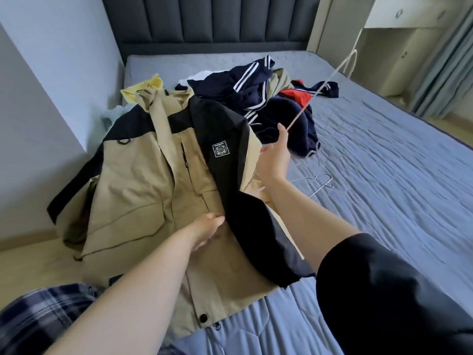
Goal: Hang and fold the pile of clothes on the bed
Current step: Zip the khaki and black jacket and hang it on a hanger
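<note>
A loose black sleeve (384,290) covered the right upper arm, ending near the elbow; the left hand (207,229) and right hand (275,160) were bare. Navy-and-white checked cloth (38,321) showed near left.
</note>
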`<state>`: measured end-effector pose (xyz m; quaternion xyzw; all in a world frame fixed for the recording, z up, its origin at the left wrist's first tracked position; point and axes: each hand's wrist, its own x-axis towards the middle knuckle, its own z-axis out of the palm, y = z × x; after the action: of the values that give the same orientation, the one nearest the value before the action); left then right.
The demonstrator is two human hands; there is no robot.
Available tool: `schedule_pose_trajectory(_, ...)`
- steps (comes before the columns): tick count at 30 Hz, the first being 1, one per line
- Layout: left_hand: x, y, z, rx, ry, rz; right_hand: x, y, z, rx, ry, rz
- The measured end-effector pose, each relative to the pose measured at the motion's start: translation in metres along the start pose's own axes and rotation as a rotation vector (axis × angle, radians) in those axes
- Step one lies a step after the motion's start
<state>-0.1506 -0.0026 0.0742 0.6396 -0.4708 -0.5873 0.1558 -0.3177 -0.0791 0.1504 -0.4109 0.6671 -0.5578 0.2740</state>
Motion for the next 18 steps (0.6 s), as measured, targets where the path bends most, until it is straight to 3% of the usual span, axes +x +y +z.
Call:
schedule_pose_trajectory(5, -0.009, -0.012, -0.032, -0.31, -0.069, -0.027, -0.022, -0.013, 0.025, -0.386, -0.116, -0.411)
schedule_pose_trajectory(8, -0.006, -0.021, -0.051, -0.584, 0.031, -0.019, -0.037, -0.015, 0.041, -0.778, -0.363, -0.613)
schedule_pose_trajectory(11, 0.001, -0.034, -0.069, -0.666, 0.177, -0.04, -0.054, 0.007, 0.05, -1.175, -0.645, -0.737)
schedule_pose_trajectory(14, 0.011, -0.043, -0.073, -0.461, 0.404, 0.04, -0.065, 0.036, 0.048, -1.148, -0.805, -0.725)
schedule_pose_trajectory(16, 0.016, -0.051, -0.074, -0.079, 0.556, 0.173, -0.067, 0.047, 0.044, -0.922, -0.741, -0.877)
schedule_pose_trajectory(18, 0.019, -0.053, -0.074, 0.284, 0.636, 0.343, -0.064, 0.052, 0.041, -0.782, -0.56, -0.974)
